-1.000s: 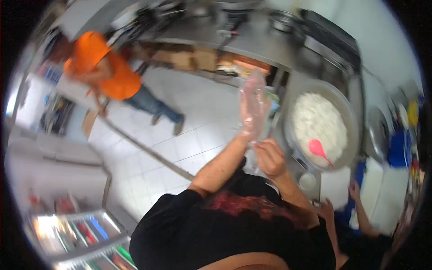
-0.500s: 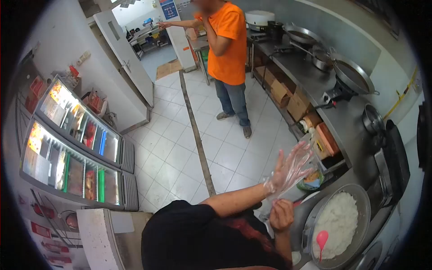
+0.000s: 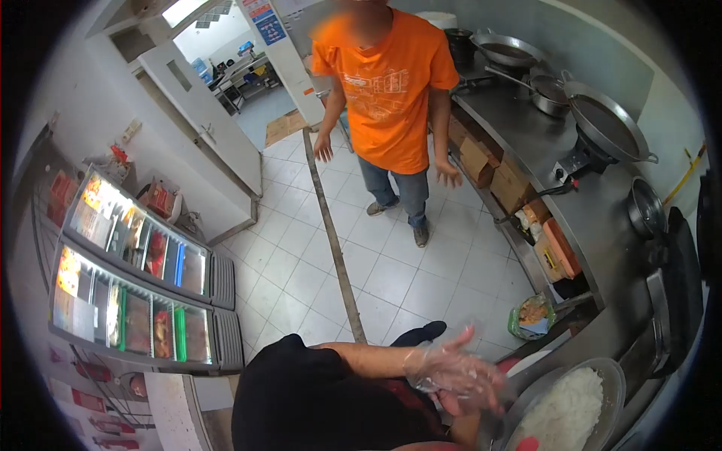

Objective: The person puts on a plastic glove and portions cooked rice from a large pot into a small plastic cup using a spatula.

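Note:
My left hand (image 3: 460, 373) wears a clear plastic glove. It is held in front of my body with the fingers stretched apart, a little blurred. Behind and below it is my right hand (image 3: 451, 404), mostly covered by the gloved one, so its fingers do not show. Close to both hands, at the lower right, stands a large metal pot of white rice (image 3: 564, 410). A red spoon (image 3: 528, 444) lies on the rice, cut off by the lower edge of the view.
A person in an orange shirt (image 3: 395, 90) stands facing me. Along the right runs a metal counter (image 3: 553, 143) with woks (image 3: 608, 120) and a burner. A bag of scraps (image 3: 532, 316) sits beside it. Lit display fridges (image 3: 135, 278) stand at left.
My gloved left hand has come down and in front of my right hand, which was pinching near the glove's cuff. The orange-shirted person has turned towards me and lowered both arms.

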Motion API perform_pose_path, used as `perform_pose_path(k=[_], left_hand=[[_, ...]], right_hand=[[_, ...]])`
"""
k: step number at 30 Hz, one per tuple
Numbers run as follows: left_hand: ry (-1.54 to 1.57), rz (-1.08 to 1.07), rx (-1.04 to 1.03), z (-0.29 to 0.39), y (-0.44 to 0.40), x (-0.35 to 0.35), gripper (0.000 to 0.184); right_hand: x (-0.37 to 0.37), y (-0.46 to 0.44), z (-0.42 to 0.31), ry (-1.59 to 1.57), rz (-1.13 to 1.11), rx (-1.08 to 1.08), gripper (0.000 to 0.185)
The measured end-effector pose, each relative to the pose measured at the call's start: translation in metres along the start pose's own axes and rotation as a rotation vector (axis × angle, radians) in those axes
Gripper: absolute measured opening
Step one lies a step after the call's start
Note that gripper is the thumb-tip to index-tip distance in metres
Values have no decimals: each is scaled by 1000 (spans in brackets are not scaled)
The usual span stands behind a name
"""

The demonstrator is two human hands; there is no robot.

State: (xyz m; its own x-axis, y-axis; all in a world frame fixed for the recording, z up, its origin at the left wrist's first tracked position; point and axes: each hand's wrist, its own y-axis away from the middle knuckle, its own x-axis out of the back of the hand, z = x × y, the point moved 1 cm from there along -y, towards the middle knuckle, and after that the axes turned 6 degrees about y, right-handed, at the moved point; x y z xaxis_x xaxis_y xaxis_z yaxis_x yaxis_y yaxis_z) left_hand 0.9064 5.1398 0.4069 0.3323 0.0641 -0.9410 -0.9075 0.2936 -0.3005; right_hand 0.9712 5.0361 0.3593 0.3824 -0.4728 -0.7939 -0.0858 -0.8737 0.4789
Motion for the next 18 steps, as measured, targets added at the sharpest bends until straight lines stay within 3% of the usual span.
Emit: perform_pose_path(k=[3,6,7,11,15,18], left_hand=[[53,-35,48,24,-14,54,108],[-51,-206,-104,70,-37,77,107],[-84,-172,-218,76,-48,82,93],[-149,-160,-265,105,-63,85,88],[-309,-52,-293,124,-64,77,85],[-620,200,-381,159,-44,58,84]], right_hand=[[9,-61,-23,71,37,-61,42],[10,-116,-46,134,47,-111,40],[9,-129,-52,152,39,-124,39],[10,-160,-63,217,33,-156,37],[20,-169,-58,296,58,-134,35],[40,-164,-44,397,107,-65,34]])
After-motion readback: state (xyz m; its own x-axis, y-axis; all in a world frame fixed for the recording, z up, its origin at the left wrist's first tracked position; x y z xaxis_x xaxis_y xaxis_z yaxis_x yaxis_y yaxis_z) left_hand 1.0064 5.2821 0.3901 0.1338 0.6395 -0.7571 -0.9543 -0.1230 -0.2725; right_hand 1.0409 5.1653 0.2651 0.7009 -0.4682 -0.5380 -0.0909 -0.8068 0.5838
